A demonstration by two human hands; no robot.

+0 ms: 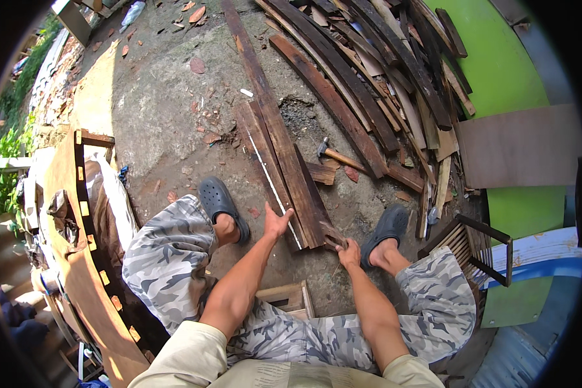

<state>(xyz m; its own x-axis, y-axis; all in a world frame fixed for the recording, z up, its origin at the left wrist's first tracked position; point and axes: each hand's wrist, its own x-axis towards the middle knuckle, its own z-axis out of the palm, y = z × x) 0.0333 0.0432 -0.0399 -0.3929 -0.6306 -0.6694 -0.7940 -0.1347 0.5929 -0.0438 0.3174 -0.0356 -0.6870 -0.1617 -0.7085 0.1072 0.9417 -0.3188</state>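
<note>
Two long dark wooden planks lie on the ground before me, a shorter plank [265, 161] beside a longer plank [271, 123]. A white streak runs along the shorter one. Against its near left edge rests my left hand [278, 222], thumb and fingers spread. My right hand [350, 253] is closed round the brown wooden handle of what looks like a handsaw [333, 235]. Its dark, tapering blade lies along the longer plank's right side, partly hidden. Farther right, a hammer [343, 157] with a wooden handle lies on the ground near a short wood offcut [321, 173].
A heap of old boards [375, 71] covers the far right. Left stands a wooden panel frame [77, 246]; right, a slatted wooden stool or crate [472, 246]. A wooden box-like piece [291, 299] sits between my legs. My feet in dark clogs [220, 204] flank the planks.
</note>
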